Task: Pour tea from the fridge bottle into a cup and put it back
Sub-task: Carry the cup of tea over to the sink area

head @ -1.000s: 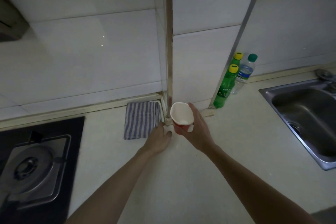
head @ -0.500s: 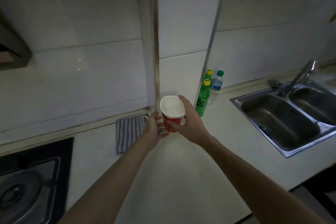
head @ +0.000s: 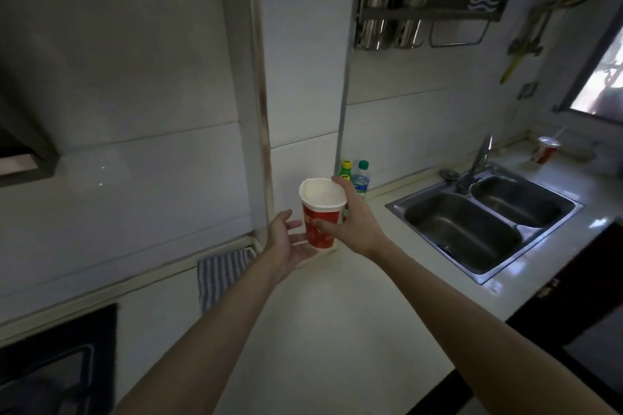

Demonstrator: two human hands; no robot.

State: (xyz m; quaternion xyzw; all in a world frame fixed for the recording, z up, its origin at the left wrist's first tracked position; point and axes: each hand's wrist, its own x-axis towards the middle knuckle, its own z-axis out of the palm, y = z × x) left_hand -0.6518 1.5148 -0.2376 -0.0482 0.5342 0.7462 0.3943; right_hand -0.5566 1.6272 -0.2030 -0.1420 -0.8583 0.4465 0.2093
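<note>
The cup is red with pale markings outside, white inside. The cloth is striped blue and white; the green bottle has a yellow cap, the clear bottle a green cap and blue label. Sink steel grey, hob black, counter cream

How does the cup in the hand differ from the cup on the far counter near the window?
The held cup has no lid; the far cup carries a lid and a straw. The held cup is in the air, gripped by the right hand; the far cup stands on the counter. Both are red and white.
</note>
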